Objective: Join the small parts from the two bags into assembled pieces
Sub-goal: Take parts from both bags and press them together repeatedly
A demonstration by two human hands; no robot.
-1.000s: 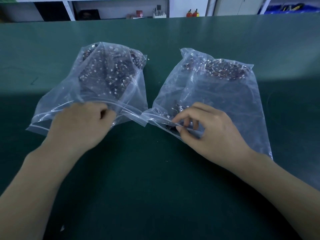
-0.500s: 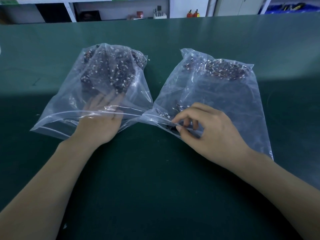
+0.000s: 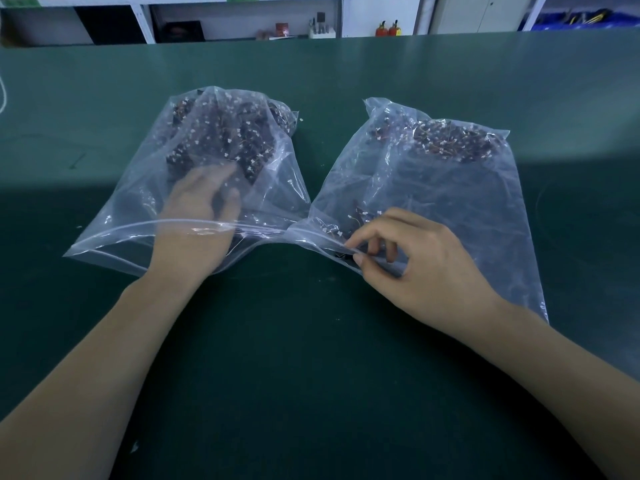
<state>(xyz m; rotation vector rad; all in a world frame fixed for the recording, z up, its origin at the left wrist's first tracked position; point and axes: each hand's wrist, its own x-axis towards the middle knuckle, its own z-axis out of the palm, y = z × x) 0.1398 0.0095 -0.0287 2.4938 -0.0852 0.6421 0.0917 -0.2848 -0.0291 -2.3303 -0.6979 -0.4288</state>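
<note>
Reaching into the left bag (image 3: 145,216) through its open mouth, your left hand (image 3: 197,216) lies inside the clear plastic with fingers extended and relaxed toward the heap of small dark parts (image 3: 221,140), gripping nothing. Your right hand (image 3: 412,265) pinches the near rim of the right bag (image 3: 485,209) between thumb and forefinger. Both bags lie side by side on the green surface (image 3: 311,358), their near corners touching.

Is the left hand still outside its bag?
No, the left hand reaches inside the left bag, fingers by the dark parts.
</note>
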